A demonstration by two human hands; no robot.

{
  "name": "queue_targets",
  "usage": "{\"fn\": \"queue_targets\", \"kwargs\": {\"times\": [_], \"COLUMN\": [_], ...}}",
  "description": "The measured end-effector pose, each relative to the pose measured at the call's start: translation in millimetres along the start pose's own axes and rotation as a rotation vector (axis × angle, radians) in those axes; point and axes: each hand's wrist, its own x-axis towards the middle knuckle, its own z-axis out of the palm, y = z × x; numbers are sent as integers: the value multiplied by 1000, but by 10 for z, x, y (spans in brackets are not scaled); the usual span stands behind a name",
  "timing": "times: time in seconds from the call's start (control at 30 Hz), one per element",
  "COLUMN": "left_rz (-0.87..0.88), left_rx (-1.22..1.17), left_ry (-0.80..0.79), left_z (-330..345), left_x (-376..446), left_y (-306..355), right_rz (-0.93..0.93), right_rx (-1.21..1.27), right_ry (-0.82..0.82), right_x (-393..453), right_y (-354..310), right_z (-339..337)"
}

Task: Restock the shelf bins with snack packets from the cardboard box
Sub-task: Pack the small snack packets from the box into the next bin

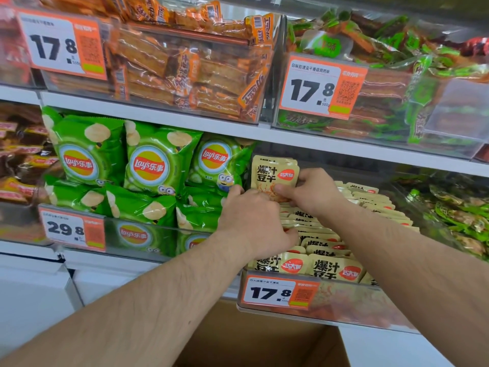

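At the middle shelf of a snack aisle, I see both bare arms reaching into a clear bin point(312, 311) of beige snack packets point(328, 270). Left of the grip, green Lay's chip bags point(156, 168) crowd the neighbouring bin above a 29.8 price tag point(71, 229). The left hand point(254, 221) is curled down among the packets, its thumb touching the row beside it (what its fingers hold I cannot tell). Just above and between the two hands, a small upright stack of beige packets point(274, 174) stands at the bin's back left corner, pinched at its lower edge by the right hand point(312, 193), fingers curled round it. Below the grip, the bin's 17.8 price tag point(280, 294) faces me, and under that sits the open cardboard box point(254, 340). Right of the grip lie green-wrapped snacks point(460, 218).
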Motion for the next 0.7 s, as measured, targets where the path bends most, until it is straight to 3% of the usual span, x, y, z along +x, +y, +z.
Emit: {"fn": "queue_targets", "kwargs": {"times": [0.2, 0.33, 0.6, 0.7], "left_rz": [3, -15, -13, -63], "left_rx": [-30, -221, -480, -550], "left_ry": [-29, -63, 203, 76], "left_z": [-52, -153, -370, -235], "left_x": [-20, -99, -931, -1324], "left_y": [4, -23, -279, -453], "right_rz": [45, 63, -100, -185], "right_rx": [-47, -170, -168, -74], "right_ry": [15, 74, 289, 211], "right_x": [-79, -259, -1051, -1402], "right_y": [-93, -221, -480, -487], "right_z": [-22, -87, 15, 264]}}
